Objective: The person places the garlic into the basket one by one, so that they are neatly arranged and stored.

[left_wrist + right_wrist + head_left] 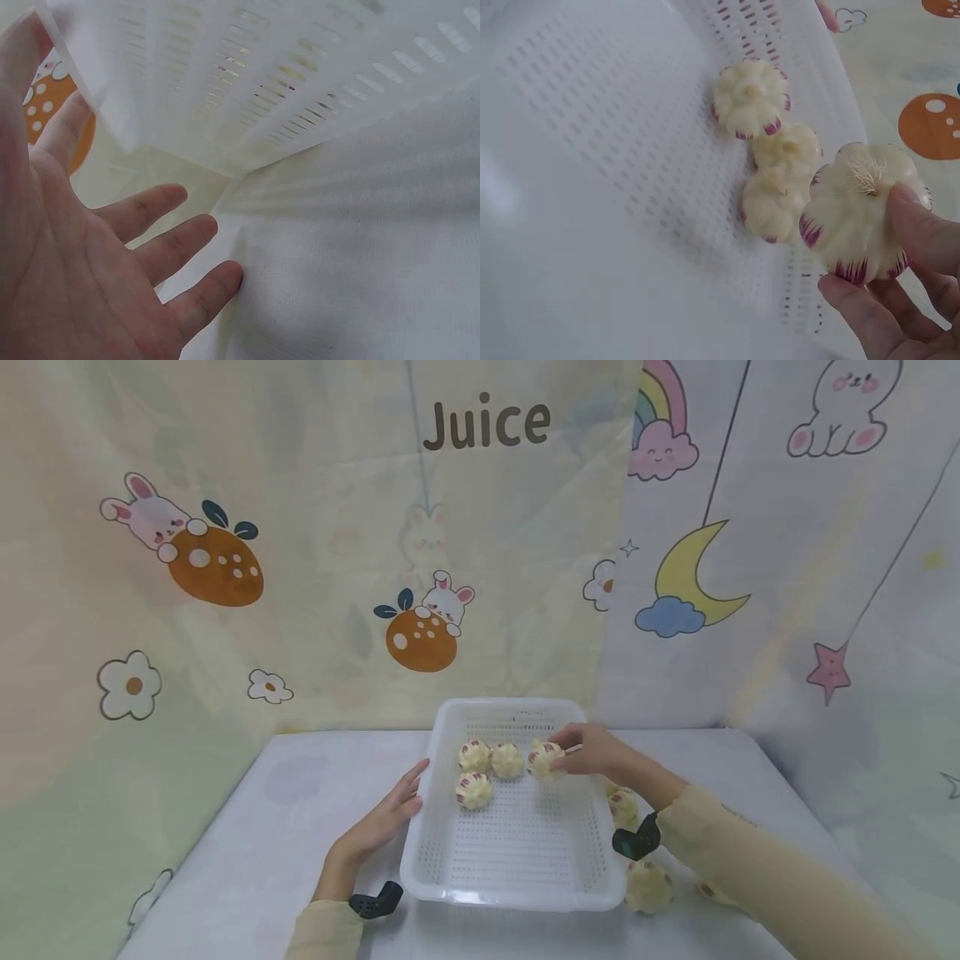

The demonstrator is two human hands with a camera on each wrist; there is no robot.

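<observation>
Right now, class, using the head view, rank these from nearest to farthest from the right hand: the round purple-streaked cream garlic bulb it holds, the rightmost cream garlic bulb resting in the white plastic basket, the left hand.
1. Held garlic bulb, touching the right hand.
2. Rightmost resting bulb, left of the held one.
3. Left hand, left of the basket.

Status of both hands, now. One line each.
Left hand: open, at the left side of the white basket, holding nothing.
Right hand: closed on a garlic bulb, holding it over the basket.
</observation>
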